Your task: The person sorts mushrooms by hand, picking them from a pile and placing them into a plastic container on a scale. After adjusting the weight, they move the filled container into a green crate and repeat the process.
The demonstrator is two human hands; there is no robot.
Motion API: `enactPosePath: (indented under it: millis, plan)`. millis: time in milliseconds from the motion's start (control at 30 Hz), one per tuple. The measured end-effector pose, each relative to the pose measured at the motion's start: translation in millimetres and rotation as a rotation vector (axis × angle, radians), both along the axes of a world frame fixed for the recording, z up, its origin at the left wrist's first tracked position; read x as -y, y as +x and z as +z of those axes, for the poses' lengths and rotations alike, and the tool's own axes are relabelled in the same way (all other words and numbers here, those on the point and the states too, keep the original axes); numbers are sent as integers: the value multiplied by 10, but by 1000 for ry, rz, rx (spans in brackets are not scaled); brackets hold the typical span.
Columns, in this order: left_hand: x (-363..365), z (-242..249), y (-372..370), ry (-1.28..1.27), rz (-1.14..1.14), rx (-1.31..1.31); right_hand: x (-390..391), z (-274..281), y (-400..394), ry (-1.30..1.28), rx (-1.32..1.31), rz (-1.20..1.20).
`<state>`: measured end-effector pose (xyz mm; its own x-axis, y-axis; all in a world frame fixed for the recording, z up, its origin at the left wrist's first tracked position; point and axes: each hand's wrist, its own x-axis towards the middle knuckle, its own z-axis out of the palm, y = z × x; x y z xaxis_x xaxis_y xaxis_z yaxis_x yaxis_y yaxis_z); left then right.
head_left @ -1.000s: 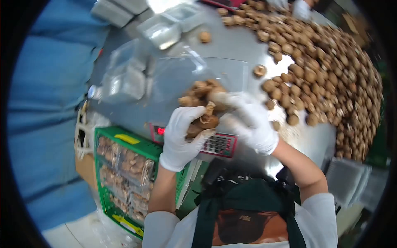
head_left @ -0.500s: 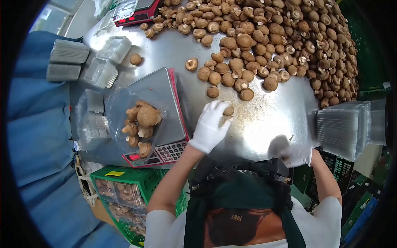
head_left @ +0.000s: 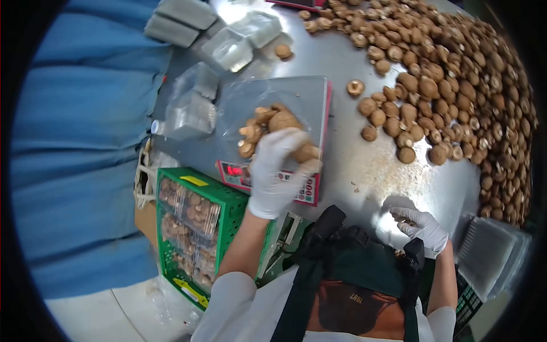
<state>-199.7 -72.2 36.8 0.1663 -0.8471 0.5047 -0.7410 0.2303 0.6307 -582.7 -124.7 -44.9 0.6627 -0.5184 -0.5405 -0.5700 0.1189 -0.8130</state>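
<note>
My left hand point(head_left: 278, 174), in a white glove, reaches over the near part of the scale point(head_left: 316, 102), its fingers curled round a brown mushroom point(head_left: 306, 152). Just beyond it, several mushrooms point(head_left: 283, 120) lie in a clear plastic tray on the scale plate. Red digits show on the scale's display, partly covered by the hand. My right hand point(head_left: 421, 229), also gloved, is low over the metal table near its front edge. Its fingers are bent together around something brown, mostly hidden, that looks like a mushroom.
A large mushroom pile point(head_left: 456, 68) covers the right and back. Stacked clear trays point(head_left: 494, 251) stand at the right, with more trays point(head_left: 228, 47) at the back left. A green crate point(head_left: 165, 228) of packed mushrooms is below the table at left, beside a blue curtain point(head_left: 91, 159).
The view has turned left. My left hand has moved from the bare table to the scale with a mushroom. My right hand is now less blurred and further onto the table.
</note>
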Motion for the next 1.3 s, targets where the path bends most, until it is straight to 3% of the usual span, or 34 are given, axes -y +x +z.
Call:
enactPosePath:
  millis: [67, 200, 267, 333, 400, 467, 567, 667, 767, 833, 867, 933, 1033, 1133, 1300]
  plan:
    - [-223, -83, 316, -63, 199, -56, 153, 112, 203, -42, -32, 104]
    - [-472, -61, 607, 207, 165, 293, 298, 233, 500, -103, -67, 210]
    - [-501, 28, 632, 143, 233, 282, 311, 237, 583, -130, -52, 215]
    - [-481, -75, 836, -14, 462, 237, 319, 237, 620, -142, -27, 206]
    - [-384, -154, 1044, 26, 719, -6, 356, 359, 719, -49, -46, 173]
    - [-183, -141, 1224, 243, 815, -535, 368, 442, 838, -2, -17, 137]
    - [95, -218, 1459, 178, 566, -1106, 374, 458, 1014, -13, 101, 104]
    - [142, -124, 1511, -145, 389, -1273, 414, 401, 1213, -72, 190, 132]
    - [-317, -99, 1432, 114, 145, -862, 532, 419, 1454, -153, 210, 193]
    - [-574, -72, 1169, 220, 189, 237, 551, 537, 1762, -13, 310, 5]
    - [-634, -18, 986, 194, 271, 402, 557, 587, 1929, 58, 361, -90]
    - [-800, -224, 743, 132, 439, 16, 607, 638, 2252, 59, 376, -139]
    - [-1016, -521, 572, 206, 390, -809, 694, 539, 2566, 96, 351, -173]
    - [-919, -403, 547, 159, 465, -1241, 737, 520, 2729, 182, 379, -236]
    - [-761, -485, 640, 106, 511, -1207, 755, 395, 2830, 106, 420, -299]
